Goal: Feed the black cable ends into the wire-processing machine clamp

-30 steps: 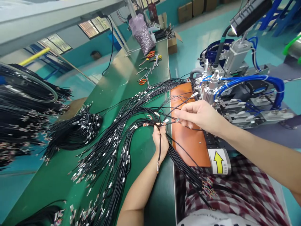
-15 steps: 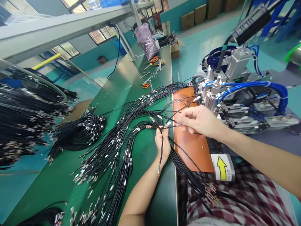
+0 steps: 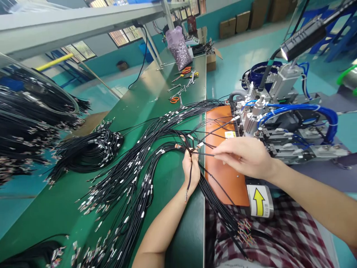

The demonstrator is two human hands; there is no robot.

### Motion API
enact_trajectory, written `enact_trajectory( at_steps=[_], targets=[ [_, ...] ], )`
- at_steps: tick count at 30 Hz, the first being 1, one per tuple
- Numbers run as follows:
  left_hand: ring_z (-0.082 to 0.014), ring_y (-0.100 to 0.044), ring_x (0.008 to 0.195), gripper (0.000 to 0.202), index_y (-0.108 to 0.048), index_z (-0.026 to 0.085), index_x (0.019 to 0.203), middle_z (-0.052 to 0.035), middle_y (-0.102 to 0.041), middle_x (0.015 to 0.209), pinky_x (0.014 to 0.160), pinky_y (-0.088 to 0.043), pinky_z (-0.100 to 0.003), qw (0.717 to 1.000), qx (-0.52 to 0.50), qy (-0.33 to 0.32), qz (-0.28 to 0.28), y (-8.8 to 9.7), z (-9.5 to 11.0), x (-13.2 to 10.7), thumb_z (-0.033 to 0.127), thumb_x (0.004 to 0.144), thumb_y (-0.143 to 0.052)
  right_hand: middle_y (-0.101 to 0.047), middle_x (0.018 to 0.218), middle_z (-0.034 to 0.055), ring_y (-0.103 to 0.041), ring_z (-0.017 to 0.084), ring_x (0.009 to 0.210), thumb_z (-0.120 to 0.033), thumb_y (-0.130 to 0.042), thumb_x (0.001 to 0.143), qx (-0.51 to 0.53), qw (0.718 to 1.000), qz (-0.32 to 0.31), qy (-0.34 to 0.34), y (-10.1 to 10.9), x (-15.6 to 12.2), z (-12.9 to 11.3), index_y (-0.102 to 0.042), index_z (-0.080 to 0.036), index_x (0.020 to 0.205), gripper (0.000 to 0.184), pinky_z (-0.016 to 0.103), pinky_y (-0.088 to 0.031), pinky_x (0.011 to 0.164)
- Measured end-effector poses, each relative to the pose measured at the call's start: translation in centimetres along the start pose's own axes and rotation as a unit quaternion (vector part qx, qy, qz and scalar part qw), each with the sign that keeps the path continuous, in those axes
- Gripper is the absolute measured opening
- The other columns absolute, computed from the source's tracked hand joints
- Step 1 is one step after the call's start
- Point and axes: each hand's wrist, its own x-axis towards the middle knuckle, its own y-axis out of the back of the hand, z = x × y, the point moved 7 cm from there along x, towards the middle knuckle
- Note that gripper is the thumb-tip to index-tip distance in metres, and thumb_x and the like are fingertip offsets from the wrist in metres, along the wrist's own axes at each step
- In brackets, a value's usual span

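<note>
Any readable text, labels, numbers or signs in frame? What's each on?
No words or numbers legible.
White tag in front of the machine: yellow arrow, no text.
Yellow sticker on the orange plate: print too small to read.

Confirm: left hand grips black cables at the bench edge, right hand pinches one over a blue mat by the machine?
Wrong colour: the mat is orange, per the head view. The left hand grips black cables at the bench edge; right hand pinches one over it, by the machine.
</note>
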Motion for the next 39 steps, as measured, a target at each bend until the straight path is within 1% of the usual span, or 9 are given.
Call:
enact_trajectory(
  at_steps=[4,9,11,14,17,21,25,30,39],
  targets=[
    [-0.0109,-0.046,0.068,0.039,-0.060,0.017,0.091,0.0016,-0.054,0.076,0.067,-0.040,-0.022,1.000,-0.004,-0.009,0.005,0.0,-0.3,0.0,0.054,0.099,-0.049,-0.078,0.096,0.0036,-0.071,0.014,0.080,-0.012,-0.063,0.093,-0.119,0.983,0.020,0.135,0.0,-0.9,-1.9,-0.068,-0.021,0.110,0.020,0.028,-0.056,0.073],
    [-0.0099,-0.042,0.060,0.038,-0.061,0.018,0.093,0.0036,-0.050,0.070,0.058,-0.036,-0.021,1.000,-0.005,0.008,0.002,0.0,-1.1,0.1,0.054,0.098,-0.051,-0.077,0.089,0.0041,-0.069,0.013,0.074,-0.009,-0.060,0.094,-0.113,0.980,0.016,0.162,-0.5,-1.3,-2.9,-0.069,-0.018,0.105,0.016,0.027,-0.054,0.067],
    [-0.0104,-0.046,0.061,0.036,-0.061,0.019,0.092,0.0029,-0.053,0.071,0.060,-0.038,-0.021,1.000,-0.002,-0.003,0.001,0.1,-1.2,0.0,0.054,0.097,-0.053,-0.077,0.088,0.0039,-0.069,0.014,0.075,-0.019,-0.066,0.093,-0.096,0.983,0.005,0.154,-0.5,-1.6,-3.0,-0.069,-0.019,0.102,0.009,0.028,-0.054,0.067],
    [-0.0114,-0.051,0.065,0.033,-0.061,0.019,0.089,0.0016,-0.057,0.072,0.064,-0.042,-0.022,1.000,-0.003,-0.025,-0.001,0.3,-1.3,-0.2,0.051,0.096,-0.055,-0.074,0.087,0.0043,-0.068,0.016,0.076,-0.044,-0.072,0.089,-0.030,0.997,0.052,0.037,1.5,-1.8,-1.3,-0.068,-0.021,0.105,0.028,0.029,-0.054,0.067],
    [-0.0106,-0.050,0.065,0.030,-0.060,0.019,0.088,0.0022,-0.055,0.072,0.064,-0.041,-0.021,0.999,-0.017,-0.034,-0.006,0.4,-1.5,-0.5,0.047,0.097,-0.055,-0.068,0.082,0.0034,-0.063,0.014,0.068,-0.049,-0.063,0.095,0.002,0.969,0.153,-0.194,4.8,-2.7,2.9,-0.066,-0.021,0.104,0.030,0.028,-0.050,0.062],
    [-0.0094,-0.046,0.061,0.030,-0.059,0.018,0.084,0.0030,-0.052,0.069,0.060,-0.039,-0.020,0.999,-0.032,-0.036,-0.005,0.4,-1.7,-0.8,0.046,0.096,-0.057,-0.059,0.063,-0.0010,-0.055,0.012,0.055,-0.055,-0.054,0.098,0.067,0.918,0.103,-0.378,4.9,-3.7,6.9,-0.066,-0.019,0.093,0.038,0.026,-0.041,0.054],
    [-0.0086,-0.044,0.058,0.030,-0.057,0.018,0.084,0.0034,-0.051,0.068,0.056,-0.039,-0.020,0.999,-0.041,-0.031,-0.001,0.3,-2.1,-0.9,0.046,0.095,-0.058,-0.058,0.063,-0.0015,-0.050,0.008,0.051,-0.058,-0.059,0.094,0.223,0.875,0.084,-0.421,2.9,-4.0,8.1,-0.062,-0.017,0.075,0.045,0.024,-0.039,0.053],
    [-0.0081,-0.041,0.054,0.032,-0.058,0.018,0.084,0.0035,-0.049,0.067,0.051,-0.038,-0.019,0.999,-0.039,-0.027,-0.003,0.0,-2.6,-1.0,0.048,0.095,-0.057,-0.064,0.071,-0.0003,-0.050,0.006,0.052,-0.053,-0.072,0.087,0.379,0.817,0.106,-0.423,1.9,-4.2,8.2,-0.066,-0.015,0.077,0.040,0.020,-0.035,0.049],
    [-0.0114,-0.048,0.067,0.033,-0.063,0.019,0.079,-0.0001,-0.055,0.074,0.064,-0.045,-0.022,0.999,-0.017,-0.044,-0.005,-0.2,-2.7,-1.1,0.048,0.094,-0.061,-0.065,0.063,-0.0004,-0.047,0.005,0.050,-0.048,-0.076,0.085,0.379,0.824,0.104,-0.409,2.4,-4.3,8.2,-0.071,-0.015,0.074,0.036,0.021,-0.039,0.051]
  ],
)
